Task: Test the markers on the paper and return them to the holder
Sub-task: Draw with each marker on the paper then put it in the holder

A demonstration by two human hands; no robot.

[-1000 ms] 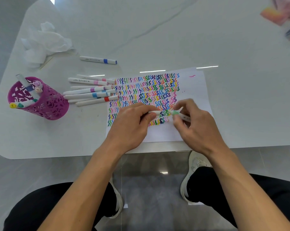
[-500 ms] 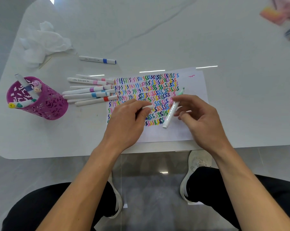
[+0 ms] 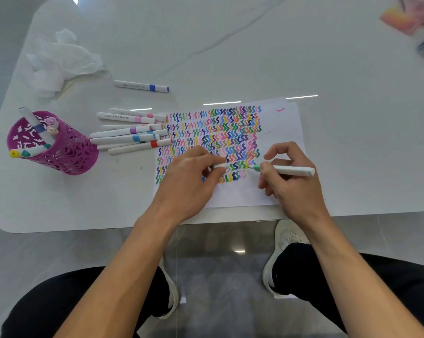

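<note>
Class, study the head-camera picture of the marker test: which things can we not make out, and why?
Head view only.
1. The cap in the left hand: fingers cover most of it.
2. Whether the green marker in the right hand touches the paper: tip too small.
3. Print on the blue-banded marker: too small to read.
4. Pink things at top right: blurred, cut off by the edge.

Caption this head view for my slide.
Right hand holds green marker over squiggle-filled paper; left hand pinches its cap.
</note>
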